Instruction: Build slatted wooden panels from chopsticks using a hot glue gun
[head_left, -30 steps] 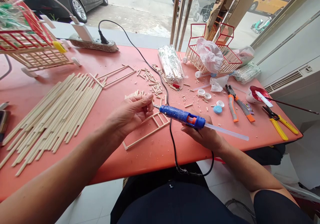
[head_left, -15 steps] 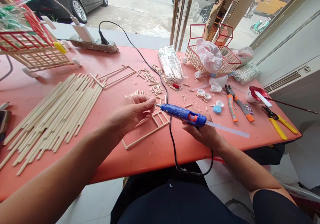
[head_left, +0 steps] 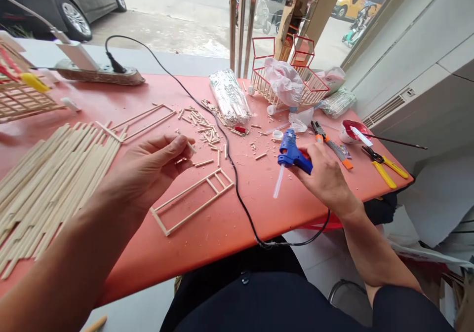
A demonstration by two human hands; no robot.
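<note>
My left hand (head_left: 163, 157) is closed in a pinch on a short wooden stick (head_left: 191, 147), held above the table. My right hand (head_left: 326, 176) grips the handle of a blue hot glue gun (head_left: 291, 152). Its nozzle points away from me, and a clear glue stick (head_left: 279, 181) pokes out of its back end. Between my hands, a rectangular wooden frame (head_left: 200, 214) lies flat, with two short crosspieces near its right end. Just beyond my left hand is a scatter of cut stick pieces (head_left: 203, 125).
Many long sticks (head_left: 55, 174) lie at left, near another frame (head_left: 148, 125). A black cord (head_left: 237, 194) crosses the table. Pliers (head_left: 329, 144), yellow-handled cutters (head_left: 385, 166), a cup (head_left: 348, 130), a wrapped bundle (head_left: 228, 97) and a stick-built cart (head_left: 266, 83) stand or lie right and back.
My right hand has swung the glue gun away to the right; its nozzle no longer points at my left hand. My left hand has moved left with the short stick, and the view has turned right.
</note>
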